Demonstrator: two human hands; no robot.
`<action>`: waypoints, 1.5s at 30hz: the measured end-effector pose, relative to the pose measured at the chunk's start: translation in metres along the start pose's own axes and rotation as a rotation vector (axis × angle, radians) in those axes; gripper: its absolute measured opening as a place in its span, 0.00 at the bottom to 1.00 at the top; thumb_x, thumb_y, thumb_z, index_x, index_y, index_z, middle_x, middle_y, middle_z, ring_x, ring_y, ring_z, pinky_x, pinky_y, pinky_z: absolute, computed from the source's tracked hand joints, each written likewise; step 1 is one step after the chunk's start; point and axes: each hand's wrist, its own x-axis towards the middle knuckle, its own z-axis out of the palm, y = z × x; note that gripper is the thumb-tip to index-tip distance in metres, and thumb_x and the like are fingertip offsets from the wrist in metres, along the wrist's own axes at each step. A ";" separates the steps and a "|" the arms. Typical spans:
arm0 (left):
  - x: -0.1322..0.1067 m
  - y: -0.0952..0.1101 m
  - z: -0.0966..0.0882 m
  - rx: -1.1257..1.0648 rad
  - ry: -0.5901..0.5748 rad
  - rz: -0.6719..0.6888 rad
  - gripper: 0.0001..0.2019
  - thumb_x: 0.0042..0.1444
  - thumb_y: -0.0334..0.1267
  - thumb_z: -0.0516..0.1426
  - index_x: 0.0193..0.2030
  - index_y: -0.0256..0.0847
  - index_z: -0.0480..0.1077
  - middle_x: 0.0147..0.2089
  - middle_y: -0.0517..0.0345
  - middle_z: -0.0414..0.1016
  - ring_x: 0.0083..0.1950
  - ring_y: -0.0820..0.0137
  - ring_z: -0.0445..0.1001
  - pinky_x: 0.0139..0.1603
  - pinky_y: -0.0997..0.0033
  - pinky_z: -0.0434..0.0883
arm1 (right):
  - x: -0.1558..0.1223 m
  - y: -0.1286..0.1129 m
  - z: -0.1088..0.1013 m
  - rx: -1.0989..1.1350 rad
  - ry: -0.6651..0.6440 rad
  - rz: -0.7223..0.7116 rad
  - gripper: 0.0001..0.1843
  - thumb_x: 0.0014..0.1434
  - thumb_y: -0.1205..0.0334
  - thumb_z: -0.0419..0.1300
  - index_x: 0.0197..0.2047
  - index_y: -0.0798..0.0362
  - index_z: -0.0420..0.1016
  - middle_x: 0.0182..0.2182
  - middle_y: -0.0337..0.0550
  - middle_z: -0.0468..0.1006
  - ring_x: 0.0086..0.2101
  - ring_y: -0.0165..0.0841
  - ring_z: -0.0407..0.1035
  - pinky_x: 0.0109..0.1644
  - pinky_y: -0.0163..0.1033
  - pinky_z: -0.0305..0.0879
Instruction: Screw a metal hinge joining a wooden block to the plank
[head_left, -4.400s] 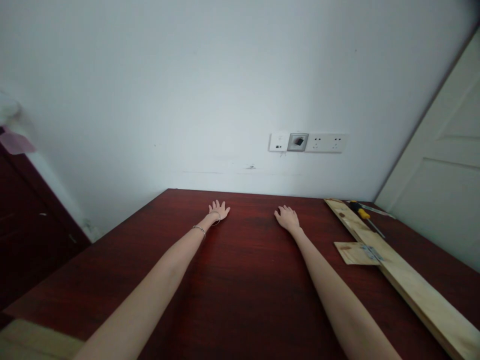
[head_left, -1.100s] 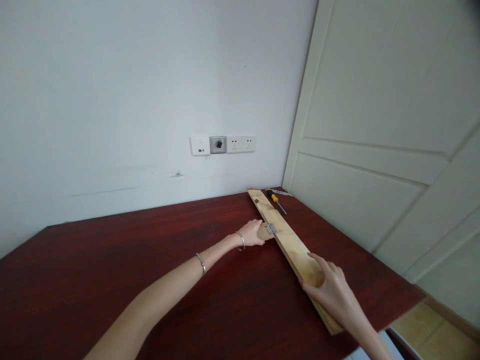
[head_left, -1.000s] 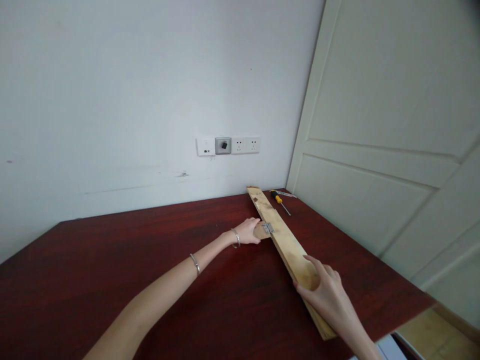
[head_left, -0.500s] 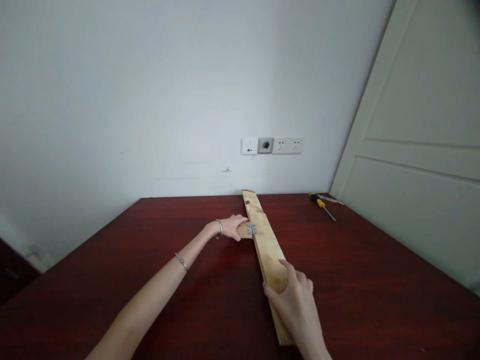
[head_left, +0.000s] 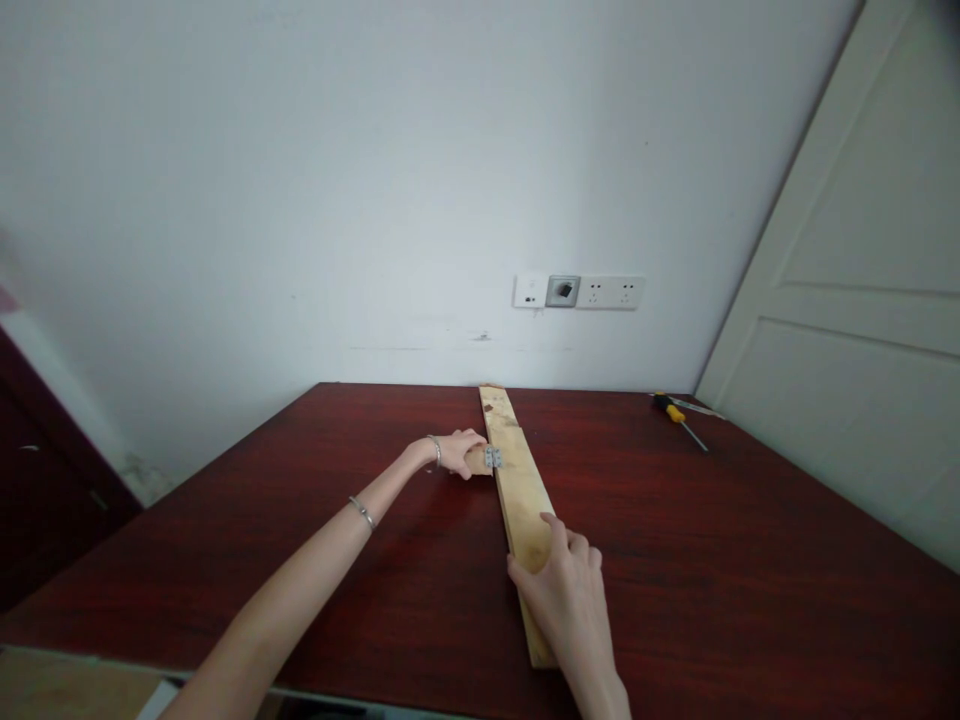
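A long pale wooden board [head_left: 517, 470] lies on the dark red table, its far end close to the wall. A metal hinge [head_left: 493, 457] joins its left edge to a short wooden piece [head_left: 480, 461]. My left hand [head_left: 456, 453], with a bracelet at the wrist and another on the forearm, is closed over that short piece. Nearer the front, my right hand [head_left: 564, 575] spans the long board, thumb on the left edge and fingers across its top and right side. The palm hides part of the board's near end.
A screwdriver [head_left: 679, 412] with a yellow and black handle lies at the table's back right, beside a thin pale strip [head_left: 697, 406]. Sockets [head_left: 611, 292] sit on the wall behind. A white panelled door [head_left: 855, 300] stands at the right.
The view has shifted, so the table's front edge now shows at lower left. Both hands keep their grip, and the boards look much the same relative to them.
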 end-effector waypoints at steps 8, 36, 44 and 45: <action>0.004 0.001 -0.006 0.024 -0.013 0.026 0.38 0.37 0.37 0.63 0.59 0.45 0.59 0.58 0.54 0.62 0.57 0.57 0.63 0.56 0.62 0.64 | -0.002 -0.001 0.003 -0.083 0.058 -0.043 0.27 0.54 0.56 0.59 0.55 0.58 0.68 0.40 0.55 0.72 0.39 0.46 0.67 0.44 0.45 0.62; 0.038 -0.003 -0.019 -0.034 -0.158 0.075 0.40 0.36 0.41 0.64 0.60 0.43 0.61 0.57 0.55 0.63 0.54 0.62 0.67 0.54 0.69 0.68 | -0.001 -0.006 0.004 -0.198 0.122 0.018 0.23 0.50 0.58 0.60 0.49 0.58 0.68 0.41 0.57 0.71 0.38 0.47 0.67 0.39 0.46 0.64; 0.042 -0.003 -0.024 -0.032 -0.226 0.068 0.42 0.34 0.44 0.66 0.60 0.43 0.60 0.57 0.54 0.62 0.53 0.61 0.68 0.51 0.69 0.68 | -0.001 -0.006 0.005 -0.226 0.117 0.006 0.22 0.51 0.59 0.59 0.49 0.58 0.69 0.43 0.59 0.71 0.39 0.48 0.67 0.40 0.48 0.66; 0.043 -0.003 -0.024 -0.024 -0.235 0.072 0.41 0.34 0.44 0.66 0.59 0.43 0.60 0.57 0.54 0.62 0.53 0.61 0.68 0.53 0.68 0.68 | -0.001 -0.006 0.005 -0.227 0.114 0.004 0.22 0.52 0.59 0.59 0.49 0.59 0.69 0.44 0.59 0.71 0.40 0.48 0.67 0.40 0.48 0.66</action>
